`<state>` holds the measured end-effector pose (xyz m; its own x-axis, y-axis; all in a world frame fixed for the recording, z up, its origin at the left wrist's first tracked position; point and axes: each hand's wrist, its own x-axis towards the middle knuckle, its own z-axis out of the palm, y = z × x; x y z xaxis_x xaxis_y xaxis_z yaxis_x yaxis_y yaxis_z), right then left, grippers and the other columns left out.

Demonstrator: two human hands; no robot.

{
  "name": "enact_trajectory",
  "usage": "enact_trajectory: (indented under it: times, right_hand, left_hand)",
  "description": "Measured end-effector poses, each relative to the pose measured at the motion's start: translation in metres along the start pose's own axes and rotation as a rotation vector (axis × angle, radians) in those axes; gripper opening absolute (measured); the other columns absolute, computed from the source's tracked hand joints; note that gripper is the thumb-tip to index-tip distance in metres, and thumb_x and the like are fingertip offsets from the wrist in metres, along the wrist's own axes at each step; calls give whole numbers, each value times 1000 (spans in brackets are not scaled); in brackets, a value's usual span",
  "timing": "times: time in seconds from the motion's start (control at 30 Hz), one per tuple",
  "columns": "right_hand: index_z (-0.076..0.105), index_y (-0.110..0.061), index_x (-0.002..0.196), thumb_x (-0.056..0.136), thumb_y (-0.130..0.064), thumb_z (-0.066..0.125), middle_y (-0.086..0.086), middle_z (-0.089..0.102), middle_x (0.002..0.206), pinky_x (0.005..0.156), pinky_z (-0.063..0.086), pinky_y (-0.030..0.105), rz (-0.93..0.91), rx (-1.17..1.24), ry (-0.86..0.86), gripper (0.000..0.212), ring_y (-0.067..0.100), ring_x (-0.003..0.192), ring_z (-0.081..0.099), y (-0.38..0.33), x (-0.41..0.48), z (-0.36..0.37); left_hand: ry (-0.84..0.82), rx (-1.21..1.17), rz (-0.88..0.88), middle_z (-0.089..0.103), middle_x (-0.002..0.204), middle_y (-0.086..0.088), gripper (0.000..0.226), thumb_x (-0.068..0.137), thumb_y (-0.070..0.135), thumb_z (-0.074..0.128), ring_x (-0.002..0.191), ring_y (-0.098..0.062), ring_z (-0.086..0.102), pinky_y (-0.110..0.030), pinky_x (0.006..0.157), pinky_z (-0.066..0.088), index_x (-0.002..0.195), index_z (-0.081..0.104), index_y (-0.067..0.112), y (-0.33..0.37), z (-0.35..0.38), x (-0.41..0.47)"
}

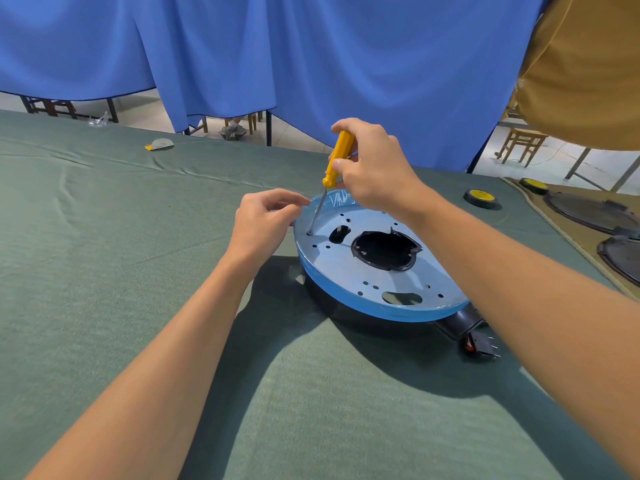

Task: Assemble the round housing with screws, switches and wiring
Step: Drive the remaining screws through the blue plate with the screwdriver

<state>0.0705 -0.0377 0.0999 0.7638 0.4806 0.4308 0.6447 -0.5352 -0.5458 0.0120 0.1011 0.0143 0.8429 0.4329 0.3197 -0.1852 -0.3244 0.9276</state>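
Right hand (374,168) grips yellow screwdriver (341,154) on blue-filmed round housing (346,268); left hand (263,223) pinches its rim.

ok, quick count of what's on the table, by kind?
round housing: 1
yellow screwdriver: 1
black-and-yellow rolls: 2
dark round parts at the right edge: 2
red switch: 1
white-and-yellow scrap: 1
Total: 8
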Motion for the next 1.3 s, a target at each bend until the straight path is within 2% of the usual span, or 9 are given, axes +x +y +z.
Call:
enact_trajectory:
  times: [0.4, 0.53, 0.63, 0.73, 0.8, 0.93, 1.1, 1.2, 1.3]
  right_hand:
    - [62, -19, 106, 85, -15, 68, 0, 55, 95, 89, 50, 43, -165, -143, -144, 22, 29, 103, 54, -30, 5, -7]
    - [51, -22, 90, 82, -24, 68, 3, 57, 92, 83, 42, 38, -128, -253, -63, 18, 28, 101, 47, -39, 11, 7]
    - [36, -18, 71, 82, -24, 62, 7, 49, 86, 71, 29, 33, -46, -329, -6, 29, 30, 89, 44, -41, 15, 15]
    - [28, -20, 63, 85, -28, 58, 2, 38, 68, 64, 31, 33, 36, -314, -24, 38, 29, 77, 43, -39, 13, 18]
    - [38, -19, 68, 88, -35, 60, 0, 42, 71, 61, 34, 33, 14, -309, -73, 34, 26, 74, 47, -37, 12, 16]
    - [49, -15, 122, 87, -28, 66, -2, 47, 101, 80, 42, 33, -239, -310, -187, 40, 20, 96, 46, -41, 15, -5]
    - [57, -14, 96, 89, -19, 63, -1, 45, 84, 54, 32, 25, -284, -445, -225, 10, 22, 87, 47, -43, 21, -12]
    - [37, -15, 72, 89, -26, 60, 4, 38, 77, 52, 27, 30, -149, -424, -168, 31, 29, 82, 45, -42, 22, -4]
    - [26, -18, 67, 89, -21, 56, 1, 30, 74, 48, 23, 30, -16, -364, -114, 37, 19, 60, 33, -41, 23, -1]
  left_hand:
    - [-57, 11, 4, 75, 78, 8, 7, 79, 20, 77, 83, -9, 70, -31, 78, 55, 79, 78, 27, 1, 0, -1]
    - [-29, 8, 42, 75, 75, 11, 19, 76, 21, 81, 82, -11, 71, -36, 80, 57, 67, 76, 36, 2, -1, 0]
    - [-20, 39, 54, 73, 70, 18, 25, 77, 21, 81, 75, -2, 69, -28, 73, 55, 62, 74, 41, 1, 0, -1]
    - [-6, 88, 43, 69, 68, 24, 9, 79, 22, 79, 74, 5, 66, -23, 71, 54, 74, 78, 29, -1, 1, 2]
    - [-6, 113, 49, 68, 72, 24, 7, 80, 23, 79, 74, 7, 64, -18, 69, 53, 86, 80, 19, 1, 1, 2]
    - [-28, 165, 78, 64, 76, 22, 15, 82, 22, 77, 72, 15, 60, -5, 62, 46, 93, 79, 12, 3, 2, 2]
    - [17, 255, 130, 70, 91, 7, 20, 84, 26, 76, 89, -3, 63, -20, 79, 50, 97, 78, 11, 5, 4, 0]
    - [124, 336, 224, 72, 101, 1, 19, 80, 31, 79, 104, -18, 62, -37, 91, 49, 94, 79, 17, 9, 6, -3]
    - [174, 282, 226, 76, 90, 4, 20, 75, 31, 82, 89, -11, 68, -38, 87, 52, 91, 79, 19, 11, 6, -4]
